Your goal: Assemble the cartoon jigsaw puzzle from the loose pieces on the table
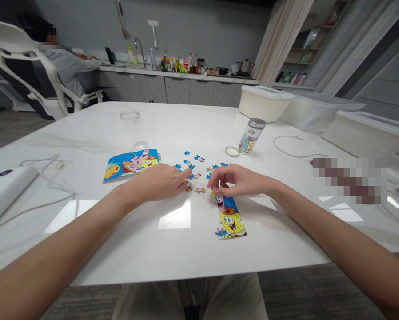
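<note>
An assembled strip of jigsaw puzzle with yellow and pink cartoon figures lies on the white table in front of me. Over its upper end is my right hand, thumb and fingers pinched on a small puzzle piece with yellow on it. To the left, my left hand rests low over the table, index finger stretched toward several loose puzzle pieces, the other fingers partly curled and partly hidden. Behind my left wrist is a picture sheet with a similar cartoon scene.
A cartoon-printed can stands behind my right hand, a round lid beside it. A clear jar is farther back. White bins and a cable are at right, a white power strip at left. A person sits beyond.
</note>
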`<state>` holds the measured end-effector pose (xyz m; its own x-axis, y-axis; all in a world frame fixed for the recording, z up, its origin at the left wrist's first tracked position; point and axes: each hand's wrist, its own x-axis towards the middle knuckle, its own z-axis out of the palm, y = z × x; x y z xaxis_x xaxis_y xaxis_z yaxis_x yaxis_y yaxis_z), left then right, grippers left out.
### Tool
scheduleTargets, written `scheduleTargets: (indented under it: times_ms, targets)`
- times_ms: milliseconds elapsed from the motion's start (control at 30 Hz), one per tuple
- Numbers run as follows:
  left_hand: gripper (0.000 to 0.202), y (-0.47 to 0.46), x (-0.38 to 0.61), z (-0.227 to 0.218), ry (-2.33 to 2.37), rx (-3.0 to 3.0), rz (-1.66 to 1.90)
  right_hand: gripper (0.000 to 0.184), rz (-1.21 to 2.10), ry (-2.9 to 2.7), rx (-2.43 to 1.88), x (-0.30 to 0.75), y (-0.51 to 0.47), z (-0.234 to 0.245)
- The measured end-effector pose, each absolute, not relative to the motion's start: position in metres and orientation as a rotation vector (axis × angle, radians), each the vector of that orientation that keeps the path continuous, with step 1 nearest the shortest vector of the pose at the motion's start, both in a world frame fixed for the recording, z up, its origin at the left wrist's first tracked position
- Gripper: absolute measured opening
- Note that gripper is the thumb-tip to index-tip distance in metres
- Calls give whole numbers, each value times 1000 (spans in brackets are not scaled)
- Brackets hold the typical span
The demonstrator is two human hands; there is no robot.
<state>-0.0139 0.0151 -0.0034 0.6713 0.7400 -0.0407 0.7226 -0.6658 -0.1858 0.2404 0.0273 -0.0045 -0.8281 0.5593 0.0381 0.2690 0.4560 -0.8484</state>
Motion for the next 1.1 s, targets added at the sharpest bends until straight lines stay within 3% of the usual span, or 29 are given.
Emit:
scheduleTargets:
  times_ms: [200, 333, 567, 1100]
  targets:
    - [19, -14, 2, 9, -790, -3296, 108, 16, 1328, -2646, -525, 238, 19, 4]
    - [28, -28, 10, 8, -565, -3525, 142, 13, 1432, -2613, -588, 236, 16, 4]
    - [41, -28, 14, 2, -418, -3520, 155, 12, 1531, -2573, -618, 234, 15, -2]
    - [43, -30, 14, 4, -402, -3471, 151, 13, 1500, -2619, -666, 229, 13, -3]
